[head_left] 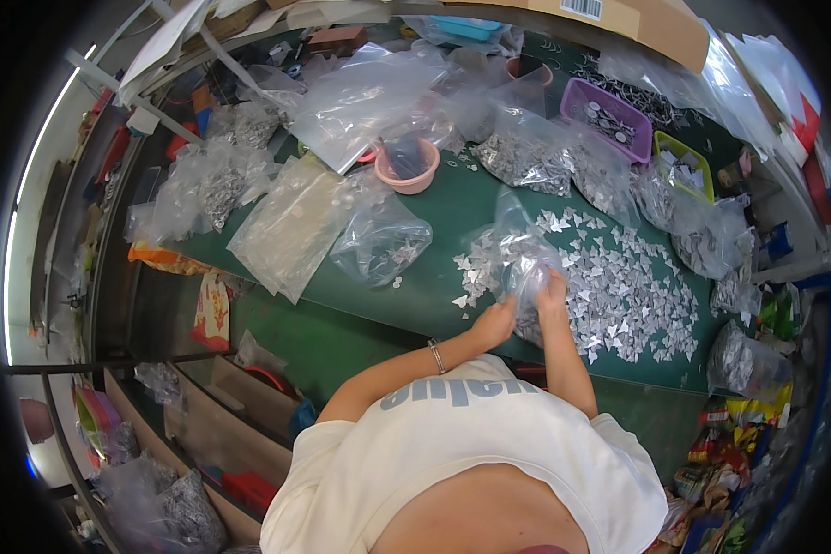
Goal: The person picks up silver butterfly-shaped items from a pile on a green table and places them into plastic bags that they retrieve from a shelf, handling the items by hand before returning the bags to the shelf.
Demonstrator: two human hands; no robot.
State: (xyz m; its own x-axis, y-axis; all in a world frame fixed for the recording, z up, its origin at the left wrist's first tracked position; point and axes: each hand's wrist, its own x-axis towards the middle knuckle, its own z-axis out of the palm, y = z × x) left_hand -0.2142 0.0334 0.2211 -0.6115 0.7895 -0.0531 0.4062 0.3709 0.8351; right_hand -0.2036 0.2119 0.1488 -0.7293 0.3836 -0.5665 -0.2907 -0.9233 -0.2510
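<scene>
Both my hands are closed on a clear plastic bag [519, 242] near the front edge of the green table [457, 198]. My left hand [497, 320] grips its lower left side, with a bracelet on that wrist. On the other side, my right hand [552, 292] has its fingers curled round the bag's plastic. Small silver-grey pointed metal pieces [630, 291] lie loose in a wide spread to the right of the bag. A smaller group of the same pieces [472, 276] lies at its left. The bag's folds and my hands hide much of its contents.
Filled clear bags [524, 159] line the back, alongside a purple basket [606, 120] and a green basket [683, 166]. Left of my hands are a small bag [381, 242], flat plastic sheets [291, 222] and a pink bowl [406, 183]. Another filled bag [746, 362] stands at the right edge.
</scene>
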